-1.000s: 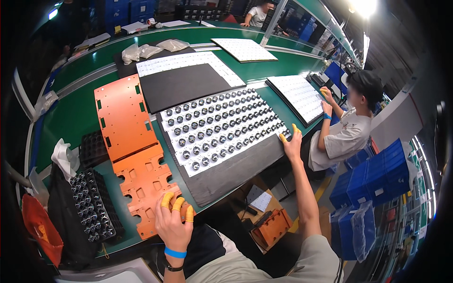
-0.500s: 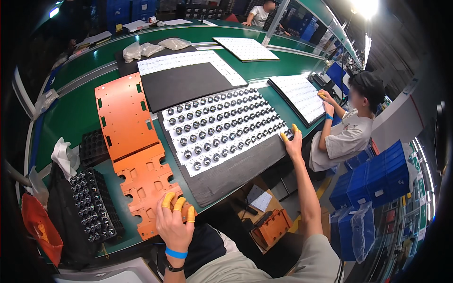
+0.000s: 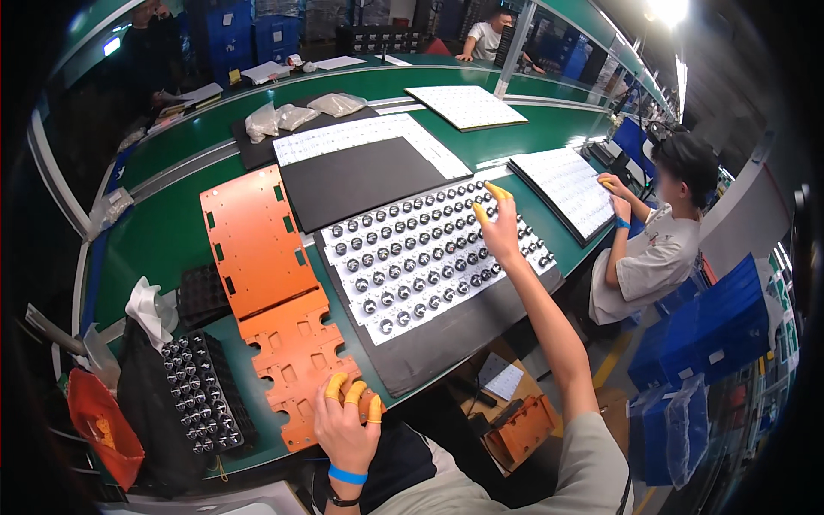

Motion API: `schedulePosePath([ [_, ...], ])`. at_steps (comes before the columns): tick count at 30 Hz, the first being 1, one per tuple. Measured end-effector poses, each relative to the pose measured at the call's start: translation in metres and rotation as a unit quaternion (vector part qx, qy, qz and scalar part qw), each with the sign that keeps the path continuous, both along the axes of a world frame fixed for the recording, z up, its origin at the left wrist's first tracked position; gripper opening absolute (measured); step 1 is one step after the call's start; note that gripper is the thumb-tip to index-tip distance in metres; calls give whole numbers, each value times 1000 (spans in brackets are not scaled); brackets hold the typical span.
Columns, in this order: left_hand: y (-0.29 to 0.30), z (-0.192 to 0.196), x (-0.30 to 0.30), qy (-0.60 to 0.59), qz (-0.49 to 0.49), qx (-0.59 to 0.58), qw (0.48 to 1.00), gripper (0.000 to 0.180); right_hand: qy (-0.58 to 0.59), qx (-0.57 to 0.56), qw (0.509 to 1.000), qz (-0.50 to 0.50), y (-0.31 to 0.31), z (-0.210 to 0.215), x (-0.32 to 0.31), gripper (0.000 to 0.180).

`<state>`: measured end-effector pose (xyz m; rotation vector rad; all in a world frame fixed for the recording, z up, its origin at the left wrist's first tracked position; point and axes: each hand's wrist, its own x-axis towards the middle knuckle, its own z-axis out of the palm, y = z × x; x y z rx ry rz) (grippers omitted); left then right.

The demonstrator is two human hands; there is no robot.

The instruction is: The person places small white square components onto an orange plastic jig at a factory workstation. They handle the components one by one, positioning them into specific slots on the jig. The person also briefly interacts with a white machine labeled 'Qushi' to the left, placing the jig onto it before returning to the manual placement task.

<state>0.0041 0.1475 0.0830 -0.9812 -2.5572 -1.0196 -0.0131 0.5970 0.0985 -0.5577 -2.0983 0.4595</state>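
My left hand (image 3: 348,421), with yellow finger cots, rests its spread fingers on the near end of an orange slotted plate (image 3: 296,348). Over the far right part of a white board (image 3: 390,333) is my right hand (image 3: 501,230), its cotted thumb and fingers apart among rows of round black parts with shiny tops (image 3: 418,284). Whether its fingertips touch a part, I cannot tell. A black mat (image 3: 429,352) lies under the board. Joined to the slotted plate at its far end is a larger orange panel (image 3: 257,245).
A black tray of shiny round parts (image 3: 199,390) stands at left, beside an orange bag (image 3: 103,429). Beyond the board are a black sheet (image 3: 360,176) and clear bags (image 3: 292,116). At right, a co-worker (image 3: 652,232) handles another white board (image 3: 562,193); blue crates (image 3: 704,335) stand behind.
My right hand has moved from the board's near right corner to its far right part. My left hand stays on the orange plate. The whole view has shifted slightly.
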Motion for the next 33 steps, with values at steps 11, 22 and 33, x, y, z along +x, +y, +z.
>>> schedulePosePath([
  [11, 4, 24, 0, 16, 3, 18, 1000, 22, -183, -6, 966, -184, 87, -25, -179, 83],
  [22, 4, 19, -2, -50, 12, 34, 998, 31, -342, -69, 903, -252, 136, -47, -240, 87],
  [33, 4, 19, -4, -50, 14, 35, 998, 33, -368, -133, 896, -210, 130, -52, -240, 67],
])
